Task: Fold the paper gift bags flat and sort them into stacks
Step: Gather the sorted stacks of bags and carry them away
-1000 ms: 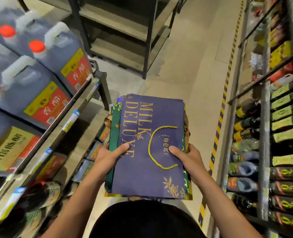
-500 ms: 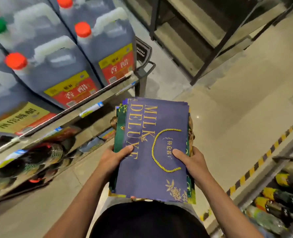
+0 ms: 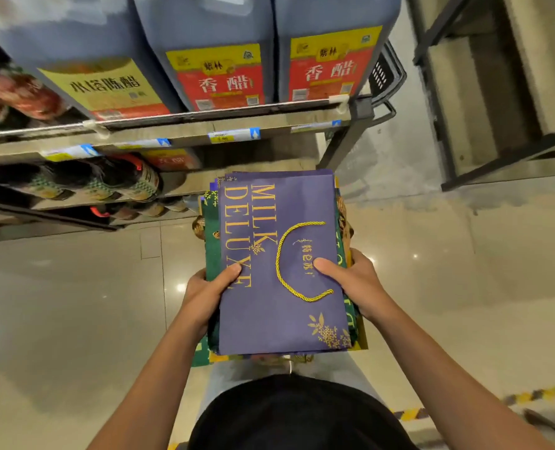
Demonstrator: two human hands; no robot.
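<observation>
The person has turned to face the shelf (image 3: 159, 133) squarely; a second ago it ran along the left side, and the stack of flattened gift bags (image 3: 279, 264) has stayed level between both hands throughout. Large vinegar jugs (image 3: 217, 60) stand on the shelf, with a lower tier of bottles (image 3: 130, 183) beneath, and glossy floor tiles (image 3: 74, 303) lie under the stack. The stack is carried in the air in front of the torso, its far edge close to the lower tier, on no surface yet.

The purple bag (image 3: 279, 319) lies on top; green bags (image 3: 211, 248) and others beneath show at both sides, their edges uneven. The left hand (image 3: 204, 293) grips the left edge, thumb pressed on the top bag. The right hand (image 3: 357, 284) grips the right edge, thumb likewise on top. The fingers below are hidden.

Probable risks, largest first: smooth paper layers may slide apart if the stack tilts or either grip loosens, and the bags would scatter on the floor. The far edge may catch the shelf lip and crumple. The loose gold cord handle (image 3: 289, 264) may snag.
</observation>
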